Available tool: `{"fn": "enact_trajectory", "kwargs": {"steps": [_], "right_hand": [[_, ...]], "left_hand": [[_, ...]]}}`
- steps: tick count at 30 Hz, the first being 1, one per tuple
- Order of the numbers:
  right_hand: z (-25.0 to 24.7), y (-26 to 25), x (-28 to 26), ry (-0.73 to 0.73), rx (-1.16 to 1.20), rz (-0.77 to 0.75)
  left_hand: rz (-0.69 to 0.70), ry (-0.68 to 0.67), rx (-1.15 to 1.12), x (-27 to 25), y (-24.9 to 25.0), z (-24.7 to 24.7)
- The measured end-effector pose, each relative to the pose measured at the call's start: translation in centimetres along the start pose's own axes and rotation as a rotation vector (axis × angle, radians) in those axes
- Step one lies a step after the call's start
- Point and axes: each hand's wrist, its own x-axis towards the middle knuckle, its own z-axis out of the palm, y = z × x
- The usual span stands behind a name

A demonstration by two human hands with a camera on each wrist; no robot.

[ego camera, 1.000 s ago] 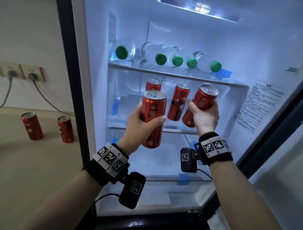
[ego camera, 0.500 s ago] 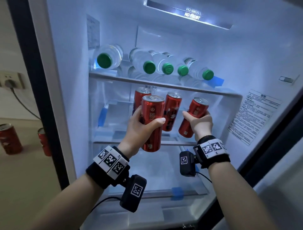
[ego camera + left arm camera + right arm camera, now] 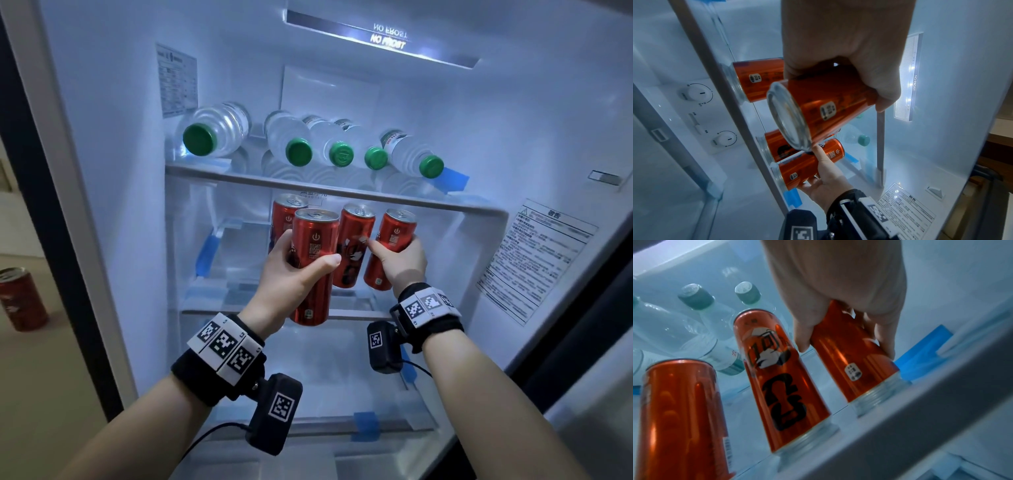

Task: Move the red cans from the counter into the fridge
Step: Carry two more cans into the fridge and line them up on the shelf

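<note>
Both hands are loaded. The left hand (image 3: 291, 274) wraps one red can (image 3: 313, 267) around mid-body, thumb across the front, and holds it in the air in front of the middle shelf (image 3: 349, 313), clear of its front edge. The right hand (image 3: 402, 262) grips a second can (image 3: 390, 250) low on the body; in the right wrist view that can's base looks to be on the shelf near the right end, leaning a bit, blurry so contact isn't certain. Two more cans (image 3: 352, 246) stand on the same shelf, one between the hands and one further back on the left. Another can (image 3: 20, 298) is on the counter at the left edge of the head view. Handling guess: slim aluminium, rigid if full, thin wall dents if squeezed, smooth paint so slippery when cold or wet. Best hold is a wrap around the middle, not the rims. Long axis runs tab to base; all are near vertical with tabs up, the left one about upright, the right one tilted with its top away from the person. Tall and narrow, so tippy; set the base down flat. Bottles (image 3: 219, 132) lie on the shelf above, caps forward.
</note>
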Motion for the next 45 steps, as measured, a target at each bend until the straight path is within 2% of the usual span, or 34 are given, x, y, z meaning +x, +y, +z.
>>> {"fn": "enact_trajectory", "kwargs": {"steps": [5,9,11,13,14,17,18,20,22,29,35,45], "right_hand": [[-0.2,0.6,-0.2,0.019,0.086,-0.050],[-0.4,0.7,-1.8,0.244,0.038,-0.366],[-0.4,0.1,-3.1,0.283,0.056,-0.559],[-0.4,-0.5,-4.5,0.186,0.170,-0.695],[-0.6,-0.9,-5.2,0.060,0.221,-0.719],[-0.5,-1.7,-7.1,-0.445,0.198,-0.672],[-0.4,-2.0,-7.4,-0.564,0.143,-0.631],[0.3,-2.2,-7.7,-0.659,0.029,-0.571],[0.9,-2.5,-7.8,-0.664,0.012,-0.518],[2.5,-2.0,-7.8,-0.497,0.015,-0.418],[4.2,-0.1,-8.0,-0.445,-0.078,-0.287],[6.0,-0.4,-7.2,-0.379,-0.180,-0.289]], "left_hand": [[-0.010,-0.004,0.023,0.0,-0.2,0.0],[-0.006,-0.002,0.022,0.4,0.2,0.2],[0.001,0.007,0.010,0.6,0.6,0.4],[0.004,0.016,-0.008,0.9,0.9,0.7],[0.005,0.032,-0.022,1.0,1.0,0.9],[0.001,0.085,-0.071,1.3,1.1,1.5],[0.000,0.092,-0.077,1.4,1.2,1.7],[0.002,0.096,-0.068,1.6,1.1,1.8],[0.007,0.102,-0.048,1.7,1.1,1.9],[0.012,0.068,0.031,2.3,1.0,1.8],[-0.066,0.121,0.056,2.5,0.4,0.6],[-0.037,0.204,0.164,1.9,-0.4,-0.3]]}}
